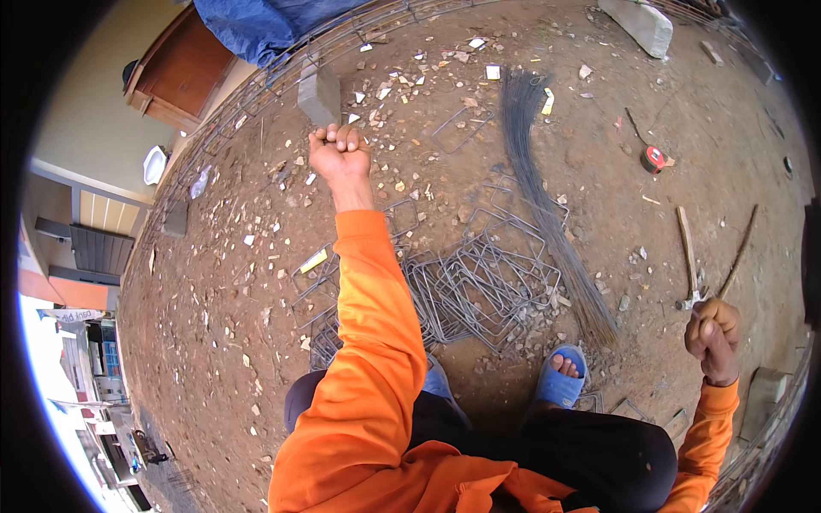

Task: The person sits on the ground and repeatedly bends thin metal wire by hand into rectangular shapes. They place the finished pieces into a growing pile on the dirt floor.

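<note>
My left hand (341, 159) is raised in front of me, palm up, its fingers curled shut; nothing shows in it. Off to the right, my right hand (713, 340) is also closed, with no object visible inside. Just beyond its knuckles lie a hammer (687, 256) and a thin wooden stick (741, 253), whose near end meets the hand's outline. Between my arms, a pile of bent steel rebar stirrups (474, 295) lies on the dirt, partly hidden by my left sleeve. A long bundle of thin steel wire (545, 205) curves along its right side.
A red tape measure (653, 159) lies at right with its end pulled out. Concrete blocks (319, 93) stand near a long rebar cage (256, 86) bordering the ground. Blue tarpaulin (247, 29) covers something behind it. Stones and tile shards litter the soil. My feet wear blue slippers (561, 378).
</note>
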### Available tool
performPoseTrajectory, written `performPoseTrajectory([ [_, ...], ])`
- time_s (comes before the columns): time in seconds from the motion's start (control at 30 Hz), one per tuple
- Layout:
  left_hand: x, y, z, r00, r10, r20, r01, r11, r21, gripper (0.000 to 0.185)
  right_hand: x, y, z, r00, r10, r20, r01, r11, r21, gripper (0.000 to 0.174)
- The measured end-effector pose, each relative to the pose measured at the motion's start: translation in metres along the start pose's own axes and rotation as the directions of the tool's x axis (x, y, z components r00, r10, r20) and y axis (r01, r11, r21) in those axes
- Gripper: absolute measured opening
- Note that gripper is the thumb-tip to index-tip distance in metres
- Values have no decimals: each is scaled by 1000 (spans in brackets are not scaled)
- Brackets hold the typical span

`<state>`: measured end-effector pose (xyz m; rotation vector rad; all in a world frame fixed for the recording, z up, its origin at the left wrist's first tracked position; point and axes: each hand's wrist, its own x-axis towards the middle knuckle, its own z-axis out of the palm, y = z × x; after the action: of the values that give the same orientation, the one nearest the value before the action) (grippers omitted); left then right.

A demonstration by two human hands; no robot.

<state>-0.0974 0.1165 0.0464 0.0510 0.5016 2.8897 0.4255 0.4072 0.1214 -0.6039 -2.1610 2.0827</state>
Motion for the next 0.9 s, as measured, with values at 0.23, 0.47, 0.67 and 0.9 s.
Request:
performPoseTrajectory([
  [0.23,3,-1,5,999,-37,27,37,999,11,42,-1,26,30,936,-196,291,349,599,-720,24],
  [0.47,4,4,-1,999,-31,-16,31,999,8,46,-4,21,-6,918,-274,-286,159,917,-365,14],
  [0.67,6,0,6,989,144,-38,-129,956,264,47,-11,19,23,974,-5,225,142,789,-598,7],
  [0.9,4,7,-6,962,270,-36,-223,858,463,50,-12,29,-13,937,-132,-324,35,957,-289,23],
])
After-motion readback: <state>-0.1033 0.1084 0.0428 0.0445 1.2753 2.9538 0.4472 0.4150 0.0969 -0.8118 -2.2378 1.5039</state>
